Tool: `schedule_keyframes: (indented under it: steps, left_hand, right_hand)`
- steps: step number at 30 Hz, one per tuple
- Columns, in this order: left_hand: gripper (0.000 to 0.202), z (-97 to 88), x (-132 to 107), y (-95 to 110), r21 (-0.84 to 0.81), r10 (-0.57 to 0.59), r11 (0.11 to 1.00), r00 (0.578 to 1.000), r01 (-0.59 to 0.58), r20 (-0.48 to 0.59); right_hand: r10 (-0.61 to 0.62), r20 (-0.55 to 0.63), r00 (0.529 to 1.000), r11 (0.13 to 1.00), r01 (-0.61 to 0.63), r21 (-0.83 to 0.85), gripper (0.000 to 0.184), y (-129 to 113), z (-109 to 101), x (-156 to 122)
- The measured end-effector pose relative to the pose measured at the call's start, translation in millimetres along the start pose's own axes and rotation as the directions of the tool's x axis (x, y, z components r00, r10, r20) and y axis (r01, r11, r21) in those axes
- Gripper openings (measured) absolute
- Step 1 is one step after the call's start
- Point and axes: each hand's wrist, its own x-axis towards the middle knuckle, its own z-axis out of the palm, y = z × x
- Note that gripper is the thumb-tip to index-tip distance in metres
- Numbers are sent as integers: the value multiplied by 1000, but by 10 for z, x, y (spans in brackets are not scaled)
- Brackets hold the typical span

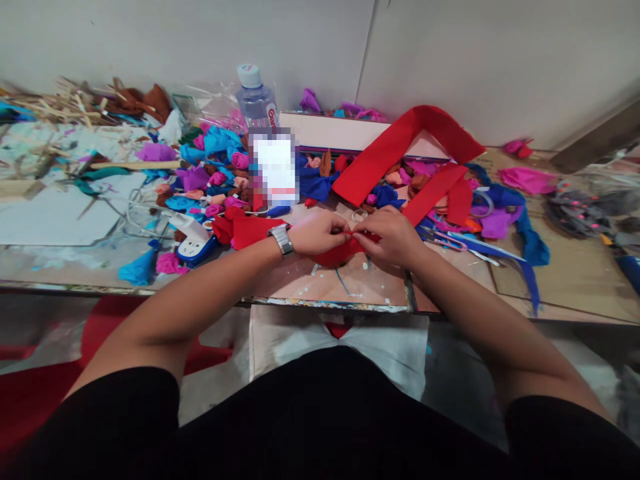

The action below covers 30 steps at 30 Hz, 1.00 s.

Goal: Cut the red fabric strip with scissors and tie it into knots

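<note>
My left hand (316, 233), with a metal watch on its wrist, pinches a piece of red crepe paper (336, 257) between thumb and fingers. Close against it, my right hand (391, 237) grips the same red paper, fingertips almost meeting the left ones. The paper hangs just above the front part of the table; my fingers cover its pinched edge. A long folded red strip (380, 157) lies behind the hands, and a shorter red strip (435, 193) rests beyond my right hand. Scissors with pink handles (447, 241) lie right of that hand.
Crumpled colourful paper pieces (220, 177) cover the table's back. A water bottle (256, 100) stands behind a lit, blurred screen (276, 167). A blue-and-white power strip (197, 245) with cables is at left. Thin wooden sticks (75, 107) lie far left, cardboard (575, 267) at right.
</note>
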Motion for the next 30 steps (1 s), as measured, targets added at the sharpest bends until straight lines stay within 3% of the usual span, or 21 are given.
schedule_keyframes:
  steps: [18,25,30]
  left_hand:
    - [30,-56,31,-27,-211,-132,968,991,135,27]
    - [27,-97,5,9,-130,-44,990,999,47,23]
    - [29,-114,-1,43,-150,-65,986,997,68,30]
  right_hand:
    - [-46,-51,998,998,47,28,19,-10,12,-22]
    - [3,-49,999,999,-1,37,22,-23,-12,-23]
    - [-21,-63,998,999,23,27,21,2,10,-34]
